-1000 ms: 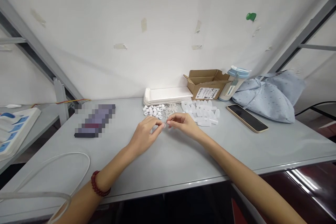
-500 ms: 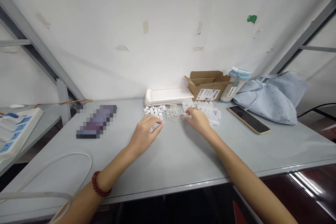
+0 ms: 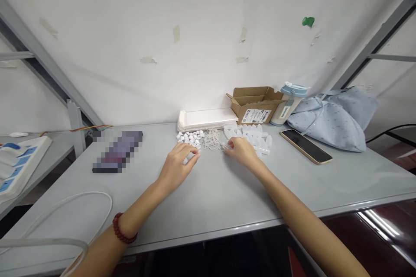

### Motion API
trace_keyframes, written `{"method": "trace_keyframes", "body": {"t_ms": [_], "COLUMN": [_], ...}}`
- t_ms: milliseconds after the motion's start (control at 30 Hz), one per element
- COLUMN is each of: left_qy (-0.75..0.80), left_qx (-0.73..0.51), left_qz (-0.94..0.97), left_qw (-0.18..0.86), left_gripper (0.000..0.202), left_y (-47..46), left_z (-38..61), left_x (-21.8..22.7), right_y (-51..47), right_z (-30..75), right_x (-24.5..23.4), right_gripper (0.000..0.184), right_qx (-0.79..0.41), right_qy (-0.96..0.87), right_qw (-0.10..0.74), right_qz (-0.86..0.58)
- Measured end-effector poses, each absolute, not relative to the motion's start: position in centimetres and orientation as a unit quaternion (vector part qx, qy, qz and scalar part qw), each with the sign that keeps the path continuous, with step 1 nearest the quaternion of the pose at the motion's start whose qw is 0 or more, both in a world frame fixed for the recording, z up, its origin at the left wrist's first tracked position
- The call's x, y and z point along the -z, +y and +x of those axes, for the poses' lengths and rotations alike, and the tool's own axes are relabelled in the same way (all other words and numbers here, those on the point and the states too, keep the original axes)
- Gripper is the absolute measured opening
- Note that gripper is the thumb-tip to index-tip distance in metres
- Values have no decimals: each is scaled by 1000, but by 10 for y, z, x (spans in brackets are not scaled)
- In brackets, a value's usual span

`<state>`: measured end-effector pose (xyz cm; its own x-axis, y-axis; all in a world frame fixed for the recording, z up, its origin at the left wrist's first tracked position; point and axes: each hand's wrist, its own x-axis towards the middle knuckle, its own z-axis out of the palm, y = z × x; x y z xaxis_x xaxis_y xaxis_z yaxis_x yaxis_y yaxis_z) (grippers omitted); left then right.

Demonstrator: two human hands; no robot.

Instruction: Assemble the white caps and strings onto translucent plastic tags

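Two bare hands are nearest, over one grey tabletop (image 3: 208, 201): the left hand (image 3: 176, 165) curls thumb and forefinger slightly apart, the right hand (image 3: 242, 152) bunches its fingers by over ten translucent plastic bottles (image 3: 257, 138). I can't tell whether either grips anything; the fingertips are too small. Just beyond the left lie over a dozen small white plastic caps (image 3: 189, 138); one tangle of thin whitish loops (image 3: 212, 139) sits between caps and bottles. A second ago the hands nearly met; now they are apart.
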<state>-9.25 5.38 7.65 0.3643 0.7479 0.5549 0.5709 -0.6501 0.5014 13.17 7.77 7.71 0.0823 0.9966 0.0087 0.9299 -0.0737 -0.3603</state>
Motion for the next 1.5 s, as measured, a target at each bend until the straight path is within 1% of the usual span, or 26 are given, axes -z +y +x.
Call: {"method": "trace_keyframes", "body": {"t_ms": [167, 300, 467, 633, 867, 1133, 1267, 1500], "left_qy": [402, 401, 401, 414, 432, 480, 497, 460], "left_qx": [-397, -397, -398, -397, -423, -431, -430, -426], "left_qz": [817, 819, 820, 812, 791, 757, 745, 773], "left_qw": [113, 101, 92, 107, 94, 107, 115, 96], "left_gripper": [9, 8, 6, 7, 10, 9, 9, 10], "left_y": [53, 52, 52, 53, 53, 54, 54, 53], "left_z": [-93, -93, -92, -92, -92, -92, -93, -91], "left_x": [-76, -78, -79, -78, -79, -79, -79, -80], "right_y": [77, 75, 72, 66, 60, 56, 54, 52], "right_z": [130, 127, 119, 109, 100, 99, 98, 95], "right_x": [-79, -79, -75, -70, -63, -67, -68, -65], "right_gripper": [26, 23, 23, 18, 17, 19, 19, 18], "right_qx": [-172, -185, -170, -163, -177, -198, -211, -225], "right_qy": [-667, -676, -714, -765, -798, -798, -811, -816], "right_qw": [184, 236, 342, 404, 425, 425, 412, 395], "right_qz": [-702, -673, -587, -474, -388, -379, -357, -357]}}
